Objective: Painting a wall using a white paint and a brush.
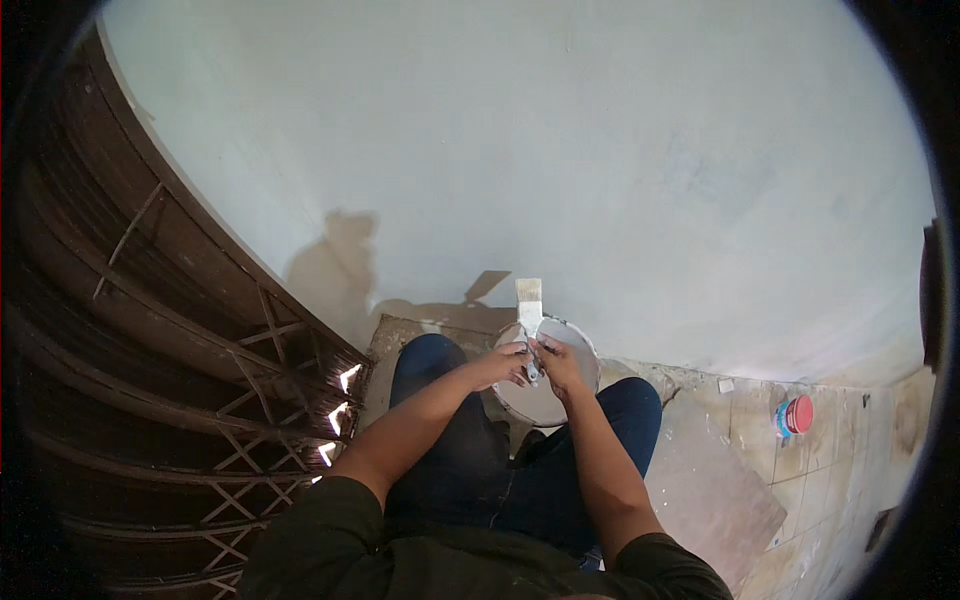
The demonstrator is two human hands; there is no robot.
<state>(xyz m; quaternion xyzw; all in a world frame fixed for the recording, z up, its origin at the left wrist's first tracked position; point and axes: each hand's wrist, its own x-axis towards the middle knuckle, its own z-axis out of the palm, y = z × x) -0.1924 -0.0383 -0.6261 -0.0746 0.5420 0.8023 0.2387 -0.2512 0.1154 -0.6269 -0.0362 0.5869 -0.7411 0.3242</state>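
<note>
A flat paintbrush [529,304] is upright between my two hands, its pale bristles pointing towards the wall and its handle low. My left hand [501,366] has its fingers at the handle from the left side. From the right, my right hand [559,365] grips the same handle. Beneath both hands stands a round bucket [544,411] with whitish paint in it and dried paint on its rim. The bucket is between my knees, close to the foot of the wall. My hands partly hide the handle.
A pale painted wall [570,165] rises in front of me. Along the left runs a dark folding metal gate [247,405]. On the tiled floor at right are a small tub with a red lid [799,415] and a flat brownish sheet [712,487].
</note>
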